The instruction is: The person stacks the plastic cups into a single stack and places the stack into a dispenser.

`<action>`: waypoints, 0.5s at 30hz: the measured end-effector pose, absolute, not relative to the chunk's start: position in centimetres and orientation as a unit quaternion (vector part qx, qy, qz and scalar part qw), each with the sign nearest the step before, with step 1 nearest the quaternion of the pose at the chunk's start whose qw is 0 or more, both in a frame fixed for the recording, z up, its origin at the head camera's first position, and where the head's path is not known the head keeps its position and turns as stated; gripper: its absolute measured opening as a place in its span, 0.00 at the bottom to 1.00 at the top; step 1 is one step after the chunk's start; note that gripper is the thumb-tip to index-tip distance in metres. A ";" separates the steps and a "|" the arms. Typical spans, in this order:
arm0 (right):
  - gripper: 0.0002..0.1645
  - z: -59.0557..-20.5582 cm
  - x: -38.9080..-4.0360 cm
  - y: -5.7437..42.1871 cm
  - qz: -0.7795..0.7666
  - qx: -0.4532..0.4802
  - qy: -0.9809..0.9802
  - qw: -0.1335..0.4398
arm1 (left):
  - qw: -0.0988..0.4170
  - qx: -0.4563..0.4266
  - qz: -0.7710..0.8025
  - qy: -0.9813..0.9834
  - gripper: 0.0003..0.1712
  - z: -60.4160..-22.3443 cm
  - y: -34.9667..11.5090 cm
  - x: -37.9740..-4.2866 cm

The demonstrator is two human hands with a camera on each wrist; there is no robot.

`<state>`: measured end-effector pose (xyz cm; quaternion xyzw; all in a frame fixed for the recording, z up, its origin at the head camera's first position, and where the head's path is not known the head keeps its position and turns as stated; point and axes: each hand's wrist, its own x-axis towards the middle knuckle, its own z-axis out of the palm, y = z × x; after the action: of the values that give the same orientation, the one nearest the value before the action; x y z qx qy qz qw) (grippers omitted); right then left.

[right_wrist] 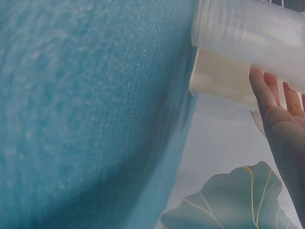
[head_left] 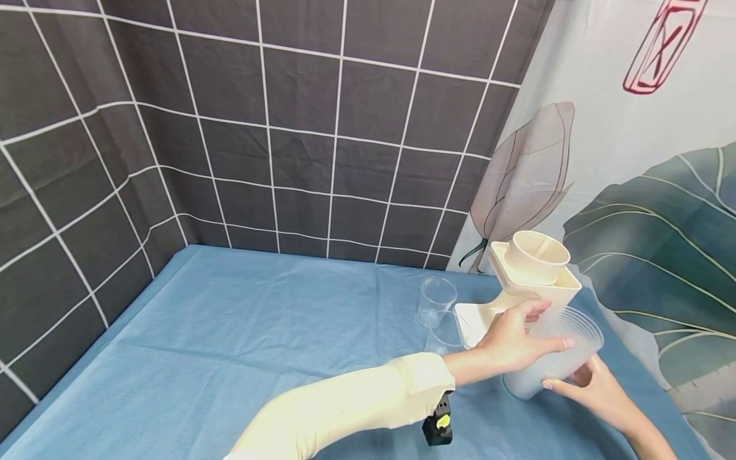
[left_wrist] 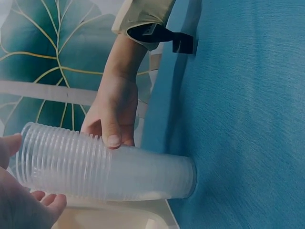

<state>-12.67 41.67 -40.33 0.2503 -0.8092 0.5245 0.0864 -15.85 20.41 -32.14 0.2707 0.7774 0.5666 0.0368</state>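
A tall nested stack of clear plastic cups (head_left: 583,329) leans to the right in the head view, its base at or close to the blue cloth. My left hand (head_left: 514,338) holds it near the ribbed rims, thumb on the near side and fingers on the far side. Lower down, my right hand (head_left: 604,391) grips the stack from the right. In the left wrist view, the right thumb lies along the cups (left_wrist: 143,171). Just behind stands a cream-white stand (head_left: 540,291) with a round open tube (head_left: 535,262) on top; the cups and left hand partly hide it.
Two single clear cups, a back one (head_left: 437,300) and a front one (head_left: 445,332), stand left of the stand's base (head_left: 474,319). A blue cloth (head_left: 259,319) covers the table. Dark gridded curtain (head_left: 299,153) and leaf-printed white curtain (head_left: 621,140) hang behind.
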 end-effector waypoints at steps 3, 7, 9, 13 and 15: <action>0.54 -40.3 -12.7 41.6 0.524 0.249 -0.810 0.087 | 0.037 0.271 0.567 0.777 0.32 -32.1 20.4 -15.8; 0.54 -40.3 -12.7 41.6 0.524 0.246 -0.811 0.085 | 0.035 0.272 0.570 0.774 0.32 -31.9 20.0 -15.8; 0.53 -40.3 -12.7 41.6 0.522 0.243 -0.813 0.084 | 0.031 0.274 0.574 0.771 0.32 -31.8 19.8 -15.9; 0.52 -40.2 -12.6 41.6 0.517 0.236 -0.819 0.081 | 0.029 0.276 0.588 0.759 0.33 -31.5 19.2 -16.0; 0.52 -40.0 -12.5 41.6 0.513 0.233 -0.823 0.081 | 0.029 0.279 0.594 0.754 0.33 -31.4 18.8 -16.0</action>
<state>-12.48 41.62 -40.04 0.2325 -0.8225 0.5126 0.0812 -16.01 18.78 -31.38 0.2787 0.7541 0.5939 0.0294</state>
